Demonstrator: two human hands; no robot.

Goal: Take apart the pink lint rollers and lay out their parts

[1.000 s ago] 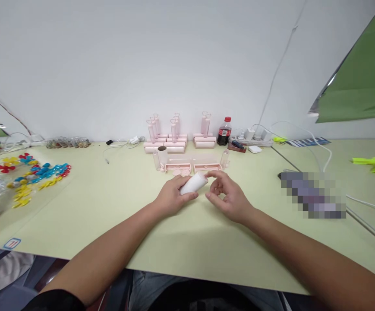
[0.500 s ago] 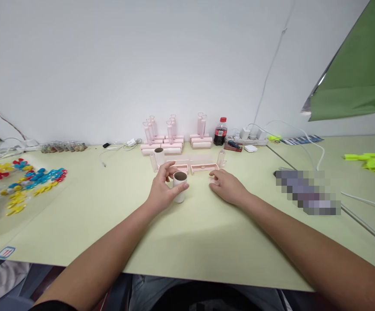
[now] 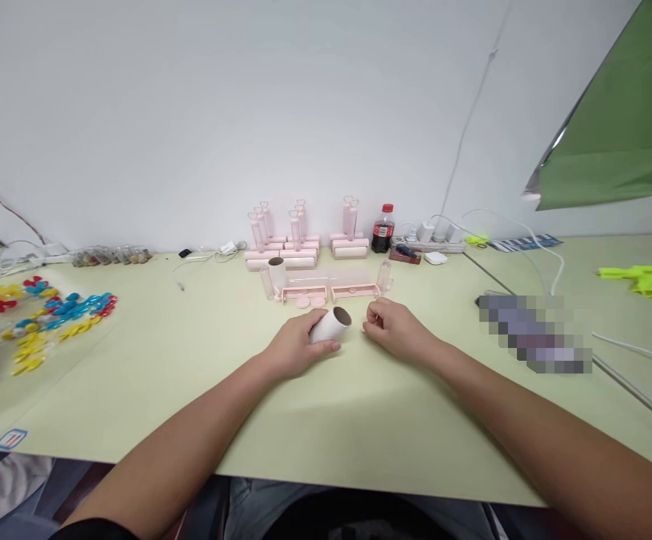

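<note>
My left hand (image 3: 295, 346) is wrapped round a white cardboard tube (image 3: 327, 327), tilted so its open end points up and to the right. Just right of that opening is my right hand (image 3: 393, 326), its fingers curled together; whatever they may hold is hidden. Beyond both hands lie two pink plastic holders (image 3: 304, 289) and a pair of small pink discs (image 3: 302, 303). A second white tube (image 3: 277, 276) stands upright behind on the left. Clear pinkish handles (image 3: 383, 276) stand at either side, and a clear sheet-like piece (image 3: 331, 278) lies behind the holders.
Several pink rollers with upright handles (image 3: 296, 238) line the wall, with a cola bottle (image 3: 383, 229) beside them. A power strip (image 3: 435, 244) and cables lie back right. Colourful plastic pieces (image 3: 70, 309) are at left, a blurred-out object (image 3: 533, 334) at right.
My left hand has taken hold of the upright tube, lifted it and tipped it to the right. My right hand's fingers have curled in, and the pink discs have come into view.
</note>
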